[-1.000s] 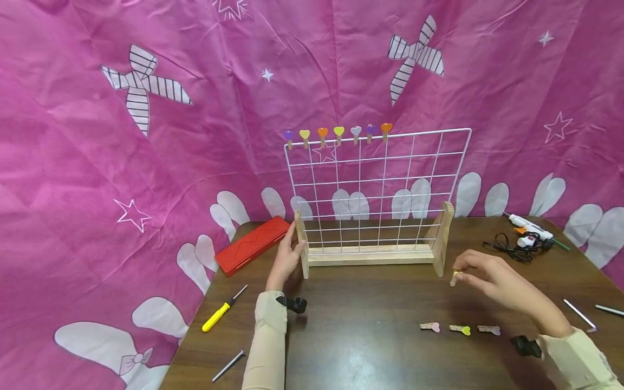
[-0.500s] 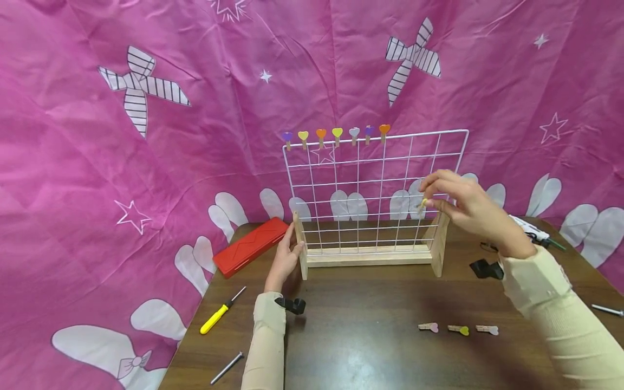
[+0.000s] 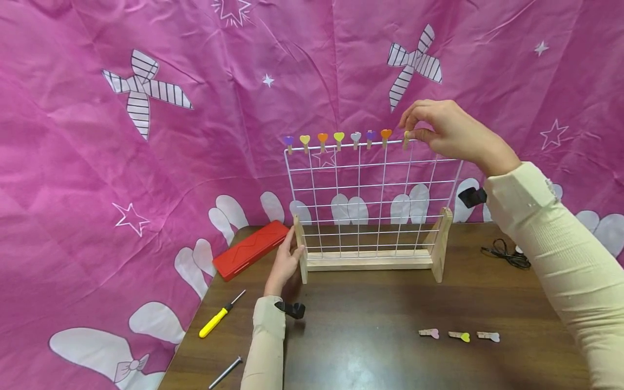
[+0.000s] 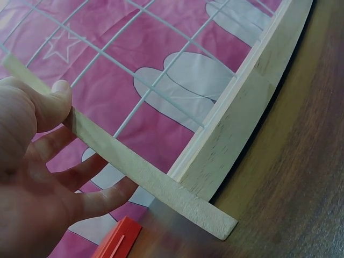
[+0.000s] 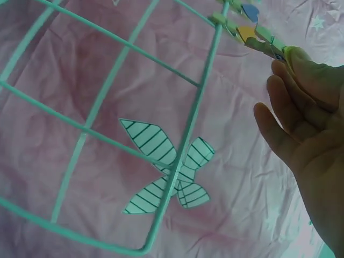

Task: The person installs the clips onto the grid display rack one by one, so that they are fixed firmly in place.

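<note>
Yellow heart clip (image 3: 405, 144), upper right of frame, is pinched in my right hand (image 3: 448, 131) at the top wire (image 3: 347, 145); my left hand (image 3: 285, 262) grips the wooden upright (image 4: 156, 180). Likely mid-clipping, I should seat it before releasing.

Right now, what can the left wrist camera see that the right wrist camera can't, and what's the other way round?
Only the left wrist camera sees the left hand holding one side of the wooden stand, plus the brown table and a corner of a red box.

Only the right wrist camera sees the right hand pinching a clip, some heart clips near it, and a striped bow on the cloth.

Both see part of the wire rack and the pink cloth behind it.
</note>
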Available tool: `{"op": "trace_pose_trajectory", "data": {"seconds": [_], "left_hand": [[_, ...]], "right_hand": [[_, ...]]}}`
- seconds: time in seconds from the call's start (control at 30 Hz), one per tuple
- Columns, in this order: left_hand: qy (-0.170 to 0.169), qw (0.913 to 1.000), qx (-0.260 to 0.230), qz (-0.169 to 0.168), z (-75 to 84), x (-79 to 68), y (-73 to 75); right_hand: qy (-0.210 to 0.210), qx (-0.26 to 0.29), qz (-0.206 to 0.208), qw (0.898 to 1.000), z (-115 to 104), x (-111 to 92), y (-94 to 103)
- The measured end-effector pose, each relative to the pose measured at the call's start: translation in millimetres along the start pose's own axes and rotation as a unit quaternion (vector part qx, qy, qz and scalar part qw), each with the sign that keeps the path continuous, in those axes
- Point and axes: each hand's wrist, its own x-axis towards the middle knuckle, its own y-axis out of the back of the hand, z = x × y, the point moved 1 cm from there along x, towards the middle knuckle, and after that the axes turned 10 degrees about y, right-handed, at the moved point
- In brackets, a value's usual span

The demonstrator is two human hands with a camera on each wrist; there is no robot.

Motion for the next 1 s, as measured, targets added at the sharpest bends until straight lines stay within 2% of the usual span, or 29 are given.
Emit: {"op": "trace_pose_trajectory", "data": {"seconds": [0.07, 0.17, 0.3, 0.43, 0.63, 0.87, 1.0], "left_hand": [[-0.003, 1.0, -0.003, -0.001, -1.0, 0.9, 0.1], [0.0, 1.0, -0.008, 0.003, -11.1, 6.8, 0.4], [0.012, 0.9999, 0.001, 0.011, -26.3, 13.2, 0.3], [0.006, 0.9998, 0.009, 0.017, -30.5, 14.1, -0.8], [0.004, 0.9999, 0.003, 0.016, -26.7, 12.6, -0.6], [0.001, 1.0, -0.001, 0.001, -5.4, 1.2, -0.7], [-0.007, 1.0, -0.003, 0.006, -12.1, 5.5, 0.0]], "right_hand": [[-0.006, -0.003, -0.003, 1.0, 4.2, 6.4, 0.4], [-0.022, 0.005, -0.009, 1.0, 10.7, 12.1, -2.0], [-0.047, 0.02, -0.024, 0.998, 18.0, 13.9, -6.3], [-0.049, 0.023, -0.035, 0.998, 22.6, 13.3, -8.8], [-0.041, 0.03, -0.039, 0.998, 24.4, 14.3, -11.1], [-0.058, 0.019, -0.059, 0.996, 25.0, 11.8, -13.4], [-0.073, 0.002, -0.064, 0.995, 22.9, 9.8, -9.7]]}}
